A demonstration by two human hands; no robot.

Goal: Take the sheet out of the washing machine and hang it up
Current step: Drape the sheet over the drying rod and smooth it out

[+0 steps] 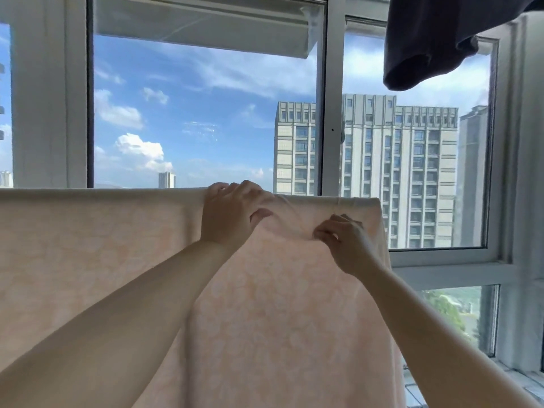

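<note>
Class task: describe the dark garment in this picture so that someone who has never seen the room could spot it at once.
Start at the big white-framed window showing sky and tower blocks. Look to its upper right corner: the dark garment hangs there, above the pale pink sheet. It is the only dark fabric in view.

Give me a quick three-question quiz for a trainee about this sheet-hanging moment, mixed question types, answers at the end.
1. True or false: the pink sheet is already draped over a line or rail in front of the window.
2. Which hand is higher, on the sheet's top fold? A) left hand B) right hand C) neither.
3. Fill in: up at the top right hangs a dark ____.

Key
1. True; it hangs from a straight top edge, though the support itself is hidden under the fabric.
2. A; the right hand pinches the cloth a little below the fold.
3. Garment.
</note>
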